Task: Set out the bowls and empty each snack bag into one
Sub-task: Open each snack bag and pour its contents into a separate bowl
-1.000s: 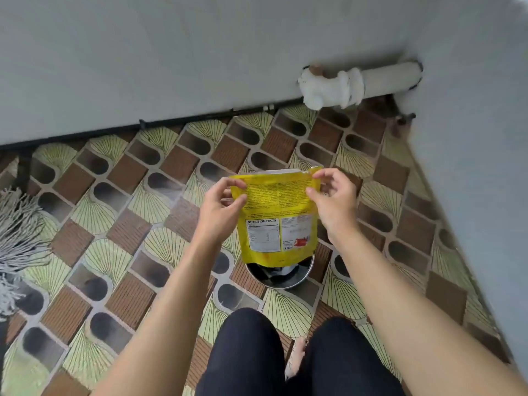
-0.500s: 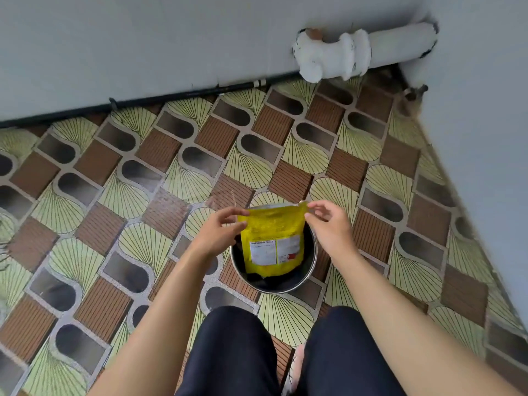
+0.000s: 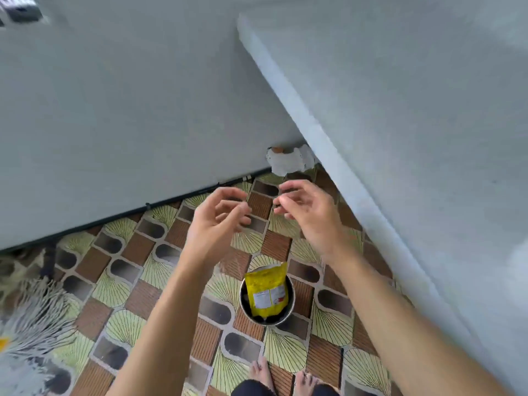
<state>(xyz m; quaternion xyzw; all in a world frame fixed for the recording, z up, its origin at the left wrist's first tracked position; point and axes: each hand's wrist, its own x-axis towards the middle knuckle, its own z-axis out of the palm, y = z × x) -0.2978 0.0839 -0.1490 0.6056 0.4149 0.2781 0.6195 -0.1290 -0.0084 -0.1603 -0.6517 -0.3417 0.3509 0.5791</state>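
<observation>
- A yellow, glossy plastic snack pouch (image 3: 267, 292) with a white printed label panel on its face stands upright in a round, shiny steel bowl (image 3: 242, 299). Its top edge leans past the bowl's far rim, and dark contents show in the bowl's bottom beneath it.
- The bowl sits on a patterned floor (image 3: 128, 295) of ribbed brown squares, dark ovals and pale green fans. It is near the floor's right edge, where a grey wall (image 3: 414, 138) rises.
- The left hand (image 3: 217, 218) and right hand (image 3: 308, 212) hang above the floor, well apart from the pouch. Their fingers are loosely curled and hold nothing.
- A white, lumpy pipe joint (image 3: 288, 161) sits in the floor's far right corner.
- A grey stringy mop head (image 3: 34, 318) lies at the floor's left edge.
- Bare feet (image 3: 261, 372) stand at the near edge.
</observation>
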